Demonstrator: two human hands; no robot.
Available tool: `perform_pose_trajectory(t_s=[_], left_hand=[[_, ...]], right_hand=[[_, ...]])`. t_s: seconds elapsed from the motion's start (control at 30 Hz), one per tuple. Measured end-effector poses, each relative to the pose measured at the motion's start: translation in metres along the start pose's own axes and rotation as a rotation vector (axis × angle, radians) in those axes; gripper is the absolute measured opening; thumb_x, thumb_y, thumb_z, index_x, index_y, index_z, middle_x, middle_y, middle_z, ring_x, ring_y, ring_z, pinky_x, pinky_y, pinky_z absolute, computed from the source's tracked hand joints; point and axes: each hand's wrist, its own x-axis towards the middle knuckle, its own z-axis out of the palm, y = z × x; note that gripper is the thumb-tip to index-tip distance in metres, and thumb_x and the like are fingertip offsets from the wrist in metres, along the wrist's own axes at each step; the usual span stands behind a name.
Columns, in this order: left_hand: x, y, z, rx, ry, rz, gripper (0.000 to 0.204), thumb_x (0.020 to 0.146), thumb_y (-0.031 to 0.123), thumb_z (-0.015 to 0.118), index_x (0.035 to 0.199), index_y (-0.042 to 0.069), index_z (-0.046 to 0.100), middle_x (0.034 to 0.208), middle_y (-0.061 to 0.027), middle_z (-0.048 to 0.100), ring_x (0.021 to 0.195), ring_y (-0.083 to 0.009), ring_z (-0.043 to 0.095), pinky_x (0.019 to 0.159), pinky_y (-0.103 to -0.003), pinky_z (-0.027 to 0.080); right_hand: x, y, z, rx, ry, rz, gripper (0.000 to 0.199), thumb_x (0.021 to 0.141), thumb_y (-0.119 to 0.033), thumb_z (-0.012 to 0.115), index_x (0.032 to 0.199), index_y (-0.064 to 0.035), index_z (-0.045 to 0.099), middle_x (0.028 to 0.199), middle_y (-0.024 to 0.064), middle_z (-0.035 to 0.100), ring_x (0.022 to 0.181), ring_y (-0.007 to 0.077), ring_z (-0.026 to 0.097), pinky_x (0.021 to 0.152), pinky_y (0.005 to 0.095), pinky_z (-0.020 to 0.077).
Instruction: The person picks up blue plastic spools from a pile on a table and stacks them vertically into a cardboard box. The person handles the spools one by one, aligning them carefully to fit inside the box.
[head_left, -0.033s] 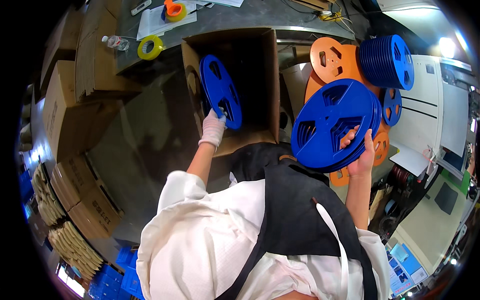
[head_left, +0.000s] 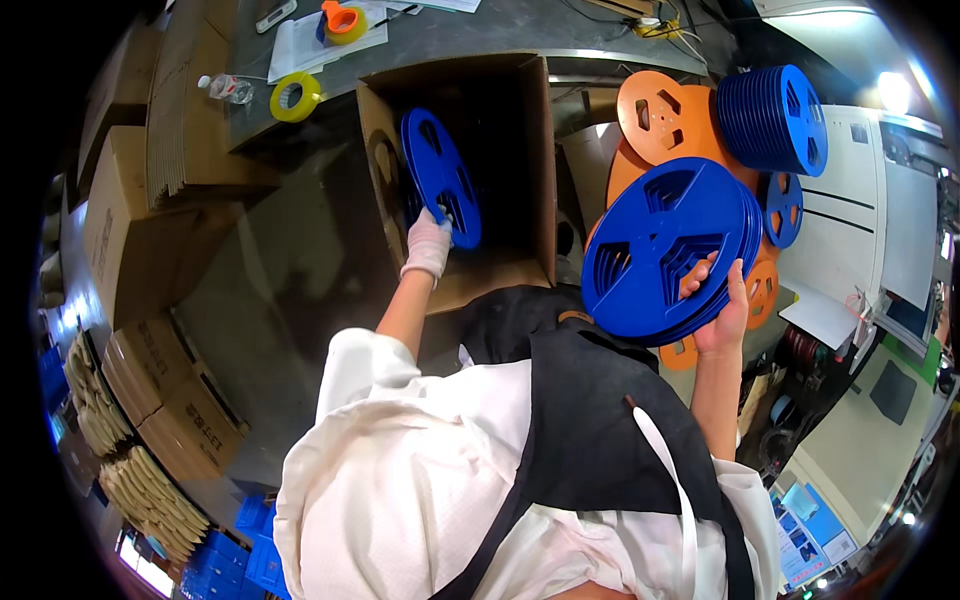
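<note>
My left hand (head_left: 430, 243), in a white glove, grips the lower rim of a blue plastic reel (head_left: 440, 175). The reel stands on edge inside an open brown cardboard box (head_left: 540, 160), against its left wall. My right hand (head_left: 722, 305) is bare and holds a thick stack of blue reels (head_left: 665, 250) at chest height, to the right of the box. Its fingers curl over the stack's lower right edge. My white coat and black apron fill the lower part of the view.
Orange reels (head_left: 660, 120) and another stack of blue reels (head_left: 775, 118) lie to the right of the box. A yellow tape roll (head_left: 291, 97), an orange tape dispenser (head_left: 345, 20) and a plastic bottle (head_left: 224, 88) sit behind it. Cardboard cartons (head_left: 125, 225) stand on the left, blue crates (head_left: 250, 555) below.
</note>
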Motion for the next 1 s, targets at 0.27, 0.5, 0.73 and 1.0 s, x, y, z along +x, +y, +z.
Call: perform_pose_trajectory(t_s=[0.27,0.5,0.73,1.0], left_hand=[[0.081,-0.012,0.064,0.199,-0.033,0.098,0.027,0.088,0.018,0.064,0.112,0.011,0.056,0.087,-0.01,0.063,0.069,-0.0196,0.063,0.059,-0.035,0.054],[0.093,-0.002,0.076,0.444,-0.062,0.097,0.043,0.084,0.016,0.066,0.124,0.009,0.051,0.106,-0.0187,0.065,0.098,-0.0328,0.063,0.081,-0.041,0.052],[0.021,0.067,0.059,0.246,0.0,0.275,0.069,0.088,0.028,0.06,0.144,0.002,0.031,0.147,-0.0236,0.035,0.131,-0.0388,0.04,0.108,-0.037,0.036],[-0.154,0.232,0.085,0.43,-0.116,1.194,0.063,0.089,0.041,0.054,0.136,0.0,0.044,0.139,-0.025,0.044,0.132,-0.0403,0.039,0.113,-0.051,0.025]], right_hand=[[0.0,0.002,-0.016,0.043,0.065,0.025,0.036,0.1,-0.044,0.045,0.105,-0.0092,0.054,0.078,0.0044,0.056,0.069,0.0165,0.053,0.068,0.0298,0.0451],[0.0,0.008,-0.022,0.096,-0.072,-0.054,0.043,0.099,-0.049,0.044,0.107,-0.0081,0.054,0.068,0.0001,0.044,0.058,0.0098,0.04,0.055,0.0238,0.0354],[-0.01,-0.014,-0.028,0.266,-0.307,-0.195,0.05,0.095,-0.052,0.05,0.11,-0.0042,0.052,0.065,-0.0022,0.038,0.05,0.0071,0.033,0.049,0.0219,0.0304],[-0.02,-0.005,-0.005,0.565,-0.613,0.054,0.046,0.091,-0.052,0.057,0.1,-0.008,0.045,0.057,-0.0055,0.033,0.042,0.0035,0.029,0.042,0.0204,0.0247]])
